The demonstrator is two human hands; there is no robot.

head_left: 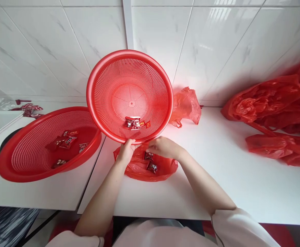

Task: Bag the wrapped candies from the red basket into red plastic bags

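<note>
My left hand [126, 152] is closed on the lower rim of a round red plastic basket [131, 73], tilted so that its inside faces me. Several small wrapped snack packets [135, 123] lie at the low side of that basket. Below it, an open red plastic bag [139, 171] rests on the table with dark red packets [153, 167] inside. My right hand [164, 147] is over the bag's right part, just under the basket. Its fingers are curled together, and whatever they hold is hidden.
A second red basket [28, 144] with several packets leans at the left. Another red bag [187, 106] lies by the tiled wall [160, 27]. A heap of red bags [270, 99] sits on the right of the white table [229, 178]. At far left are a white tray [3, 125] and loose packets [28, 109].
</note>
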